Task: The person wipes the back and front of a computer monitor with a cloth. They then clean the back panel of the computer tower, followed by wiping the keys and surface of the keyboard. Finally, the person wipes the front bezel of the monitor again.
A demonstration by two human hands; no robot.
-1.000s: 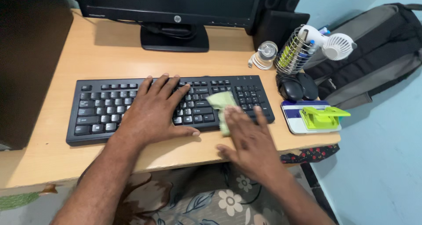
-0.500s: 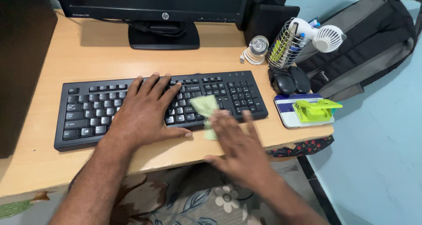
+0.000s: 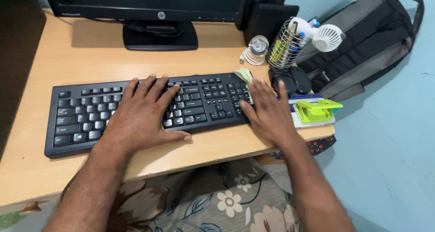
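1. The right hand [image 3: 268, 110] lies flat, fingers spread, pressing a pale green cloth [image 3: 244, 74] onto the right end of the black keyboard [image 3: 90, 109].
2. The left hand [image 3: 138, 116] rests open across the middle keys, grasping nothing.
3. A black mouse [image 3: 290, 80] sits just right, on the wooden desk [image 3: 104, 60].

You have open room on the tan wooden bench [image 3: 90, 62] between the black keyboard [image 3: 77, 112] and the black monitor stand [image 3: 159, 36]. To the right it's crowded (wire pen holder [image 3: 281, 50], black mouse [image 3: 284, 81], green hole punch [image 3: 316, 111]), leaving no clear passage.
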